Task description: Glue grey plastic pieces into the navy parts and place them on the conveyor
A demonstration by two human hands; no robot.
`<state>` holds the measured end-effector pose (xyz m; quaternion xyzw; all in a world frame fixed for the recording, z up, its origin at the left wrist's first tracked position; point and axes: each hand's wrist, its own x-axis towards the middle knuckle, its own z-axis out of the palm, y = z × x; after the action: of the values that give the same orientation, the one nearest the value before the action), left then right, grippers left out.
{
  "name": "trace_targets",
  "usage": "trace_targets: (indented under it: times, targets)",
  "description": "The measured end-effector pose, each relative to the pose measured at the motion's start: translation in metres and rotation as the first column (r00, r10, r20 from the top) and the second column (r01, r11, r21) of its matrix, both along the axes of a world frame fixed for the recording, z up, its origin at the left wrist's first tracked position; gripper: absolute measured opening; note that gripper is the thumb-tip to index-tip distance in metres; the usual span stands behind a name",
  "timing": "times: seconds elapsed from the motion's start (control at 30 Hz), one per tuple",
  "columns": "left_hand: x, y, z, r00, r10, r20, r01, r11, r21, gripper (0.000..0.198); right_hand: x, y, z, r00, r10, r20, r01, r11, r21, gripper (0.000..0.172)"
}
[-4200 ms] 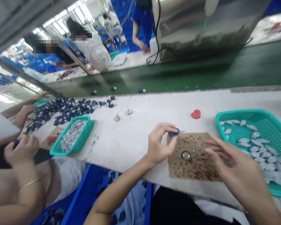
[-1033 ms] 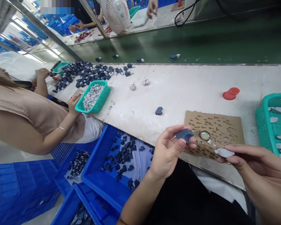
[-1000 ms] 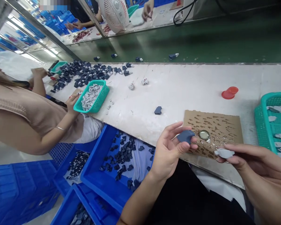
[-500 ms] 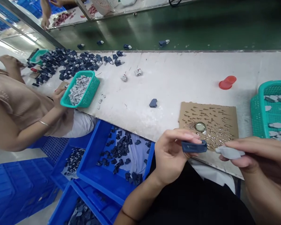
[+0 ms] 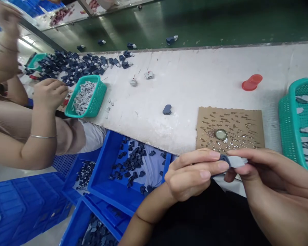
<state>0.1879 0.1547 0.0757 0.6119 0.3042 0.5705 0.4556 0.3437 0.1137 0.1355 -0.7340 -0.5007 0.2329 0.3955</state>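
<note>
I see the left hand (image 5: 191,174) clamped on a small dark-blue hollow plastic piece (image 5: 225,159), the right hand (image 5: 267,179) pinching a flat pale-grey piece (image 5: 237,161) whose end meets the blue one. Both pieces by the near edge of a brown cardboard sheet (image 5: 255,120); teal plastic mesh basket (image 5: 284,119) farther right.

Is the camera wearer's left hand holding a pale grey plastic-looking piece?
No, the left hand holds a dark blue plastic-looking piece, while the right hand pinches the pale grey one.
</note>
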Motion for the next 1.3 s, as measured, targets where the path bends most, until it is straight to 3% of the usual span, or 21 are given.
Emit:
trace_targets:
  times: [0.1,0.23,0.33,0.37,0.43,0.53,0.6,0.7,0.77,0.83,0.97,1.07,1.13,1.2,1.3]
  targets:
    - [-0.001,0.014,-0.008,0.997,0.056,-0.055,-0.032,0.932,0.361,0.070,-0.014,0.010,0.004,0.999,-0.019,0.027,0.017,0.998,0.063,0.016]
    - [0.004,0.035,-0.014,0.991,0.076,-0.113,-0.011,0.870,0.493,0.060,-0.016,0.026,-0.007,0.998,-0.038,-0.056,0.045,0.990,0.131,0.016]
    - [0.008,0.065,-0.013,0.978,-0.004,-0.209,0.120,0.828,0.548,0.050,0.010,0.033,-0.024,0.976,0.008,-0.218,0.018,0.993,0.117,0.008]
    - [0.011,0.080,-0.011,0.968,-0.040,-0.246,0.169,0.832,0.528,0.048,0.025,0.032,-0.029,0.971,0.005,-0.237,0.020,0.994,0.103,0.014]
    - [0.023,0.124,-0.009,0.943,-0.066,-0.325,0.209,0.880,0.427,0.041,0.064,0.028,-0.037,0.988,-0.100,-0.120,0.109,0.991,0.074,0.031]
    - [0.061,0.219,-0.009,0.877,0.048,-0.478,0.080,0.967,0.244,0.025,0.128,0.018,-0.047,0.917,-0.259,0.302,0.251,0.966,0.067,0.041]
    - [0.097,0.290,-0.009,0.823,0.116,-0.556,-0.002,0.980,0.201,0.016,0.161,0.018,-0.055,0.869,-0.161,0.468,0.174,0.985,0.016,0.044]
    - [0.152,0.380,-0.014,0.760,0.157,-0.631,-0.052,0.982,0.182,0.014,0.185,0.032,-0.068,0.865,-0.015,0.502,0.050,0.997,-0.056,0.040]
    - [0.179,0.418,-0.021,0.711,0.157,-0.685,-0.076,0.986,0.148,0.016,0.185,0.046,-0.075,0.870,0.020,0.493,0.023,0.996,-0.081,0.037]
    - [0.196,0.439,-0.029,0.668,0.119,-0.735,-0.066,0.993,0.101,0.016,0.179,0.058,-0.077,0.875,0.073,0.478,-0.022,0.993,-0.112,0.036]
    - [0.193,0.441,-0.034,0.597,0.035,-0.801,0.004,0.999,0.046,0.018,0.169,0.066,-0.073,0.886,0.205,0.416,-0.136,0.972,-0.190,0.034]
    - [0.148,0.412,-0.019,0.569,0.037,-0.821,0.029,0.997,0.066,0.036,0.172,0.068,-0.070,0.908,0.235,0.348,-0.158,0.959,-0.235,0.027]
    - [0.094,0.373,-0.004,0.552,0.053,-0.832,0.020,0.997,0.077,0.041,0.175,0.069,-0.068,0.935,0.226,0.274,-0.159,0.956,-0.245,0.024]
    - [0.028,0.319,0.004,0.507,0.091,-0.857,-0.037,0.996,0.084,0.044,0.177,0.069,-0.063,0.965,0.193,0.177,-0.149,0.961,-0.233,0.020]
    - [-0.066,0.225,-0.008,0.313,0.191,-0.930,-0.222,0.967,0.123,0.059,0.173,0.062,-0.047,0.994,0.111,-0.012,-0.111,0.979,-0.170,0.013]
